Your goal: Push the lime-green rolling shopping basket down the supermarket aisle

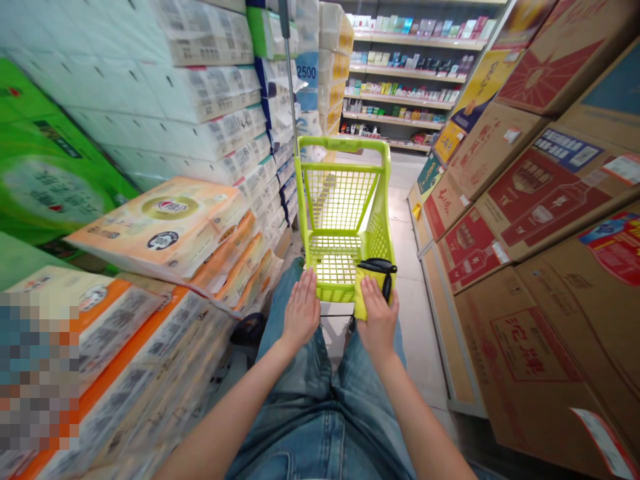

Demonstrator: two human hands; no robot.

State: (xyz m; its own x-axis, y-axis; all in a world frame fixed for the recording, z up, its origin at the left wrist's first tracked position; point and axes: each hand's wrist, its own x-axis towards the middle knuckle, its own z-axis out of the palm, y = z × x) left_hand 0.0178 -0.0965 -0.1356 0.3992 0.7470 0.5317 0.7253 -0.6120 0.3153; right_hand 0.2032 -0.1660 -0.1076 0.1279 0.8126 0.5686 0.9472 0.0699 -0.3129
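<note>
My left hand [301,310] lies flat with its fingers stretched out over my left knee, holding nothing. Its fingertips are close beside the near edge of a lime-green plastic shopping cart [345,163]; I cannot tell whether they touch it. On the right knee, my right hand [377,317] presses its fingers over a yellow pouch [365,272] with a black zip or strap edge, keeping hold of it. The thumb's underside is hidden. The cart stands upright between and beyond my knees, and its grid basket shows only the floor through it.
Stacked packs of tissue paper [215,93] line the left side, with orange packs [165,207] jutting out near my left arm. Cardboard cartons [525,347] form a wall on the right. Shelves [410,67] of small boxed goods cross the aisle's far end. A pole [291,87] rises from the cart's left.
</note>
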